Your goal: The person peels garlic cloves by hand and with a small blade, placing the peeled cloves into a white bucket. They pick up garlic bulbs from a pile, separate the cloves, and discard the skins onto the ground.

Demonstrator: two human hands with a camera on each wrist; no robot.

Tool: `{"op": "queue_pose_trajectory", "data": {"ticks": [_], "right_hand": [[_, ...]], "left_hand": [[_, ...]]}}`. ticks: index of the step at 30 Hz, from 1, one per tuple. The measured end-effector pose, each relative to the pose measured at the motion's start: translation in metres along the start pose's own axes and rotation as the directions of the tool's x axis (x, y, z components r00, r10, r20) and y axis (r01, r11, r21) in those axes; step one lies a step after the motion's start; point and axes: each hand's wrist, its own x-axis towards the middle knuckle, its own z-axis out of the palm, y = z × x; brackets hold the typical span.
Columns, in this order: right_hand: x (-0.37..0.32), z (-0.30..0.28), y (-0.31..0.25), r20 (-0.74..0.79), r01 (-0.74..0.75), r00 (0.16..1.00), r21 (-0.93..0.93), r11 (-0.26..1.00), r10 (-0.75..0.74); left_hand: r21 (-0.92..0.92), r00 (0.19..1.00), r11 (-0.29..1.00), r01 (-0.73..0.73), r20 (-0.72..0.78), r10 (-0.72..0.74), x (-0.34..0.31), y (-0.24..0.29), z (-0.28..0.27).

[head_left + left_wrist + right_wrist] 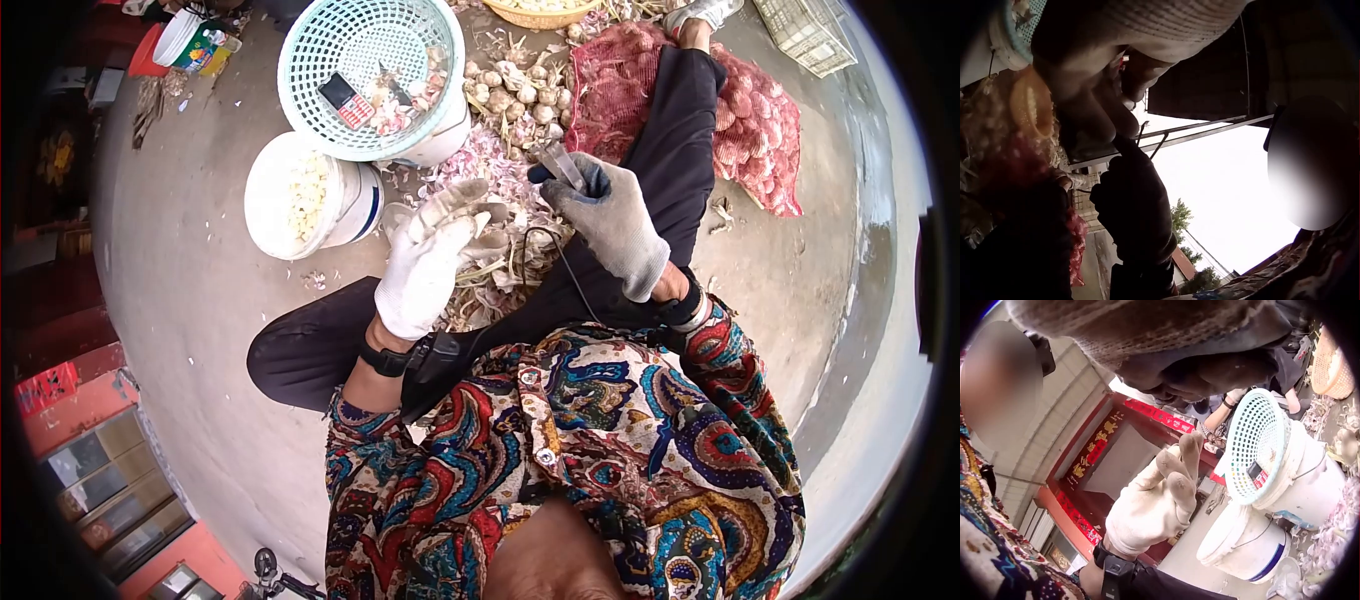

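Observation:
My gloved left hand (418, 265) is raised over the heap of garlic skins (500, 180), its fingers bent toward the thumb. I cannot tell whether anything lies between those fingertips. To its right, my gloved right hand (615, 220) grips a small metal tool (562, 166). Against the sky in the left wrist view, two thin prongs (1159, 145) of that tool stand apart above the dark right hand (1135, 203). From the right wrist view, the left hand (1154, 503) shows its bent fingers, with soiled fingertips (1181, 485).
A white bucket (345, 215) with peeled cloves (306, 200) stands at left. Behind it, a pale blue basket (292, 75) with a phone (345, 98) sits on another bucket (440, 145). Garlic bulbs (520, 95) and red net sacks (760, 130) lie ahead. Another person's leg (1288, 378) shows beyond.

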Motion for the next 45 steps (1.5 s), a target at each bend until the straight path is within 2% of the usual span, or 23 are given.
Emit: {"op": "queue_pose_trajectory", "data": {"ticks": [2,3,6,8,9,13,15,16,18,19,20,21,24,25,27,29,30,33,34,38,41,43,45], "right_hand": [[-0.002,0.011,0.006,-0.01,0.196,0.981,0.065,0.979,-0.195],[-0.008,0.017,0.001,-0.018,0.208,0.978,0.153,0.966,-0.208],[-0.014,0.014,-0.005,0.13,0.402,0.911,-0.062,0.914,-0.392],[-0.009,0.014,0.006,0.171,0.599,0.8,-0.267,0.755,-0.574],[-0.01,0.011,0.002,0.206,0.588,0.806,-0.386,0.711,-0.555],[-0.011,0.01,0.003,0.145,0.541,0.833,-0.411,0.734,-0.533],[-0.012,0.008,-0.002,0.131,0.424,0.9,-0.483,0.767,-0.415],[-0.012,0.009,-0.002,0.131,0.422,0.901,-0.482,0.768,-0.413],[-0.01,0.013,-0.001,0.07,0.419,0.899,-0.426,0.802,-0.432],[-0.009,0.015,-0.002,0.061,0.298,0.955,-0.172,0.939,-0.291],[-0.007,0.016,-0.003,0.091,0.138,0.985,0.094,0.986,-0.146],[-0.007,0.015,-0.005,0.107,0.117,0.984,0.24,0.964,-0.146],[-0.012,0.004,-0.017,0.088,0.041,0.994,0.256,0.966,-0.065],[-0.012,0.001,-0.013,0.076,0.144,0.987,0.004,0.99,-0.144],[-0.02,-0.004,-0.02,0.104,0.324,0.944,-0.457,0.829,-0.312],[-0.026,-0.008,-0.022,0.171,0.314,0.949,-0.447,0.838,-0.264],[-0.028,-0.011,-0.019,0.204,0.385,0.923,-0.486,0.785,-0.326],[-0.034,-0.01,-0.026,0.232,0.391,0.92,-0.589,0.707,-0.316],[-0.032,-0.009,-0.016,0.233,0.486,0.866,-0.602,0.634,-0.443],[-0.031,-0.01,-0.016,0.291,0.55,0.818,-0.649,0.526,-0.496],[-0.03,-0.012,-0.019,0.349,0.556,0.821,-0.666,0.498,-0.451],[-0.029,-0.017,-0.025,0.463,0.525,0.851,-0.718,0.457,-0.249],[-0.026,-0.019,-0.021,0.483,0.559,0.828,-0.687,0.464,-0.283]], "left_hand": [[0.043,1.0,0.999,-0.01,0.012,0.01,-0.004,0.003,-0.005],[0.043,1.0,0.999,-0.01,0.008,0.01,-0.004,0.004,-0.003],[0.097,1.0,0.995,-0.019,-0.006,0.019,-0.005,-0.002,-0.002],[0.162,1.0,0.987,-0.014,0.026,0.01,-0.003,-0.001,0.0],[0.225,0.998,0.974,-0.012,0.056,-0.001,-0.002,0.001,0.001],[0.131,0.998,0.991,0.023,0.052,-0.03,0.0,0.002,0.014],[0.086,0.998,0.995,0.054,-0.026,-0.052,-0.003,0.006,0.024],[0.141,0.993,0.989,0.053,-0.116,-0.037,-0.003,0.001,0.023],[0.244,0.994,0.97,0.018,-0.111,0.009,0.001,-0.004,0.019],[0.344,0.994,0.939,-0.018,-0.099,0.055,0.002,-0.004,0.018],[0.383,0.993,0.923,-0.031,-0.09,0.071,0.002,-0.001,0.019],[0.385,0.994,0.922,-0.032,-0.088,0.071,0.003,0.0,0.017],[0.345,0.991,0.936,-0.068,-0.083,0.103,0.004,0.0,0.015],[0.306,0.992,0.95,-0.059,-0.086,0.089,0.002,0.001,0.016],[0.267,0.993,0.962,-0.05,-0.089,0.076,0.001,0.003,0.015],[0.22,0.99,0.975,-0.022,-0.13,0.052,0.001,0.004,0.013],[0.22,0.99,0.975,-0.022,-0.13,0.051,0.001,0.005,0.012],[0.265,0.991,0.964,-0.015,-0.126,0.05,0.001,0.008,0.011],[0.278,0.99,0.961,0.018,-0.14,0.022,0.002,0.008,0.01],[0.349,0.992,0.934,0.079,-0.122,-0.038,0.002,0.009,0.013],[0.447,0.997,0.892,0.069,-0.06,-0.048,0.002,0.007,0.007],[0.479,0.996,0.873,0.092,-0.028,-0.089,0.001,0.009,0.001],[0.511,0.991,0.852,0.112,0.003,-0.132,0.0,0.011,0.0]]}}
